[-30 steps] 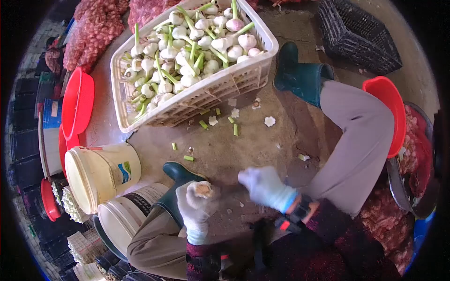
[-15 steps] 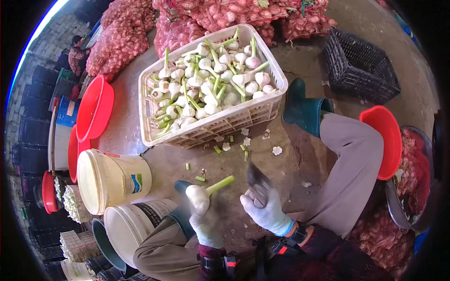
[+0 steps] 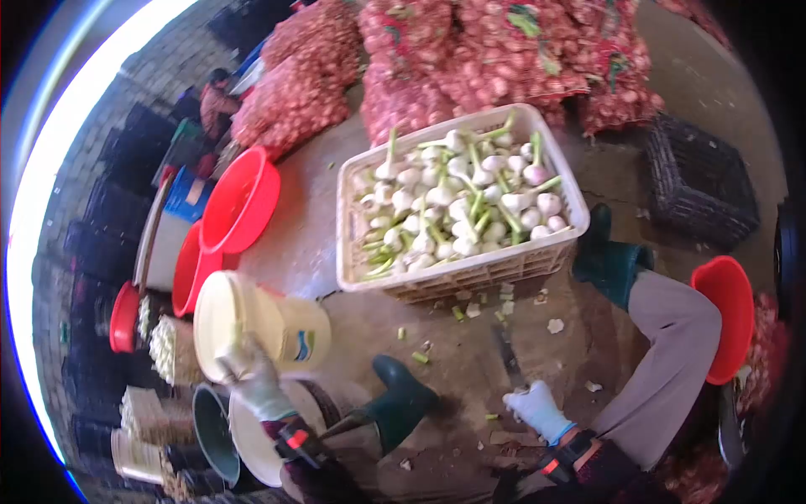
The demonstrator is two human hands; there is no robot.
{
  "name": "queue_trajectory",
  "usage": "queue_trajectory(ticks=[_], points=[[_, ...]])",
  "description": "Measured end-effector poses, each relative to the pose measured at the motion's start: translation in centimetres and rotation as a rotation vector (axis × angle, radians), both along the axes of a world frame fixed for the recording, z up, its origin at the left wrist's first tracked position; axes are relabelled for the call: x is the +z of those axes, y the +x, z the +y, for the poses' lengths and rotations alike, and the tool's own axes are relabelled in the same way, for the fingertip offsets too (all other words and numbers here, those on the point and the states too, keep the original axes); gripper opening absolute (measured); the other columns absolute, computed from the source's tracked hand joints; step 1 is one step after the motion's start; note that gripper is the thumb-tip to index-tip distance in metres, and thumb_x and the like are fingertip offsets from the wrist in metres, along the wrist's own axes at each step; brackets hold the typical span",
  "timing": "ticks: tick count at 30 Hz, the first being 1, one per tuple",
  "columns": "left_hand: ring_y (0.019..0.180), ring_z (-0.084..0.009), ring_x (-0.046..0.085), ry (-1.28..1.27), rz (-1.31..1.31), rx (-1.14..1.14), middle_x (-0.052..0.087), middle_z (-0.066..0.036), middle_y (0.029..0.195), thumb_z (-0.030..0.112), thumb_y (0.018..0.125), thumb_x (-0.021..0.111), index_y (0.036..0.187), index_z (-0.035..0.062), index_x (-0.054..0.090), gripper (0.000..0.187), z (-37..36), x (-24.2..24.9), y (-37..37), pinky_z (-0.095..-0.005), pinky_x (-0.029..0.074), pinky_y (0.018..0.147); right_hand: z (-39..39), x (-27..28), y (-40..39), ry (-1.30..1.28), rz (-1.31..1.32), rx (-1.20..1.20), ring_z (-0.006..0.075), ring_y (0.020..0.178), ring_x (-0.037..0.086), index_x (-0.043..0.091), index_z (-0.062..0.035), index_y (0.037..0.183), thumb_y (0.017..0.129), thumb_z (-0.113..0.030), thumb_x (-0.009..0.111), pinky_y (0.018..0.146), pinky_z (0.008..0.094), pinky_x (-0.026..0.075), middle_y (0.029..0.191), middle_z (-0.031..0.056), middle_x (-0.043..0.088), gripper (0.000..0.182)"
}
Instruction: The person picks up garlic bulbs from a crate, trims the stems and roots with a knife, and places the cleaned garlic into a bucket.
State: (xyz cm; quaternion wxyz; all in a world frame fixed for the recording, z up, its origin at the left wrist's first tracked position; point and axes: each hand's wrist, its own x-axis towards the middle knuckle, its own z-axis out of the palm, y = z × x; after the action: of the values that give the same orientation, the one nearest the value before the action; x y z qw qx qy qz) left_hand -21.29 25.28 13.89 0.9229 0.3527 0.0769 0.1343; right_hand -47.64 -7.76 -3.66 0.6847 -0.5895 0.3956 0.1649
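Note:
My left hand, in a pale glove and smeared by motion, is over the lidded-looking cream bucket at the left. A blurred garlic bulb with a greenish stem shows at its fingers. My right hand, gloved too, is closed around a knife, its dark blade pointing up and away over the floor. Ahead stands a white plastic crate, heaped with garlic bulbs that have green stems.
Net sacks of bulbs are piled behind the crate. A black crate and a red basin lie right. Red tubs, a second white bucket and a person are left. Stem pieces litter the floor between my boots.
My left hand has swung left with the garlic bulb, from between my knees to the cream bucket. My right hand stays low with the knife. The view has turned left.

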Motion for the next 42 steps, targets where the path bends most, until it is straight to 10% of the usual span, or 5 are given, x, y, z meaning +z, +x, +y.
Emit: queue_trajectory(ticks=[1, 8, 13, 26, 42], points=[[0.110, -0.0276, 0.056, -0.405, 0.109, 0.053, 0.060, -0.017, 0.117, 0.012, 0.096, 0.051, 0.126, -0.0036, 0.050, 0.033, -4.8, 6.3, 0.1, -0.0387, 0.045, 0.098, 0.2, -0.2, 0.3, -0.029, 0.009, 0.028, 0.0149, 0.050, 0.059, 0.061, 0.0021, 0.071, 0.074, -0.023, 0.070, 0.049, 0.0315, 0.047, 0.060, 0.0075, 0.063, 0.027], [0.084, -0.0108, 0.057, 1.121, -0.213, -0.476, 0.063, -0.007, 0.097, -0.001, 0.082, 0.061, 0.111, 0.0002, 0.062, 0.029, -25.5, -5.4, 10.8, -0.0236, 0.048, 0.077, 0.2, 0.4, 1.1, -0.067, -0.067, 0.126, 0.0148, 0.061, 0.059, 0.064, 0.0037, 0.086, 0.077, -0.028, 0.073, 0.057, 0.0326, 0.047, 0.068, 0.0065, 0.062, 0.035], [0.106, -0.0366, 0.060, 2.170, -0.523, -0.542, 0.062, -0.017, 0.117, 0.007, 0.070, 0.066, 0.116, 0.0121, 0.063, 0.047, -33.9, -12.7, 16.9, -0.0428, 0.047, 0.092, -0.3, 2.1, 2.1, -0.261, -0.211, 0.047, 0.0290, 0.055, 0.062, 0.064, 0.0048, 0.087, 0.081, -0.034, 0.072, 0.053, 0.0390, 0.047, 0.061, 0.0169, 0.062, 0.040], [0.087, -0.0223, 0.052, -0.174, 0.129, -0.721, 0.059, -0.012, 0.104, 0.025, 0.091, 0.061, 0.109, 0.0013, 0.058, 0.030, -24.4, -4.1, 4.0, -0.0286, 0.044, 0.070, -2.5, 5.3, 1.6, -0.051, -0.194, 0.044, 0.0202, 0.058, 0.062, 0.063, 0.0032, 0.101, 0.080, -0.030, 0.071, 0.057, 0.0342, 0.048, 0.068, 0.0091, 0.064, 0.040], [0.095, -0.0146, 0.060, 0.886, 0.097, -0.808, 0.057, -0.005, 0.109, -0.002, 0.079, 0.065, 0.124, 0.0069, 0.046, 0.050, -18.0, -1.5, -17.2, -0.0281, 0.053, 0.080, -3.1, 9.9, -0.9, -0.869, -0.831, 0.349, 0.0314, 0.061, 0.059, 0.055, -0.0090, 0.077, 0.064, -0.019, 0.075, 0.054, 0.0420, 0.045, 0.069, 0.0096, 0.055, 0.026]])
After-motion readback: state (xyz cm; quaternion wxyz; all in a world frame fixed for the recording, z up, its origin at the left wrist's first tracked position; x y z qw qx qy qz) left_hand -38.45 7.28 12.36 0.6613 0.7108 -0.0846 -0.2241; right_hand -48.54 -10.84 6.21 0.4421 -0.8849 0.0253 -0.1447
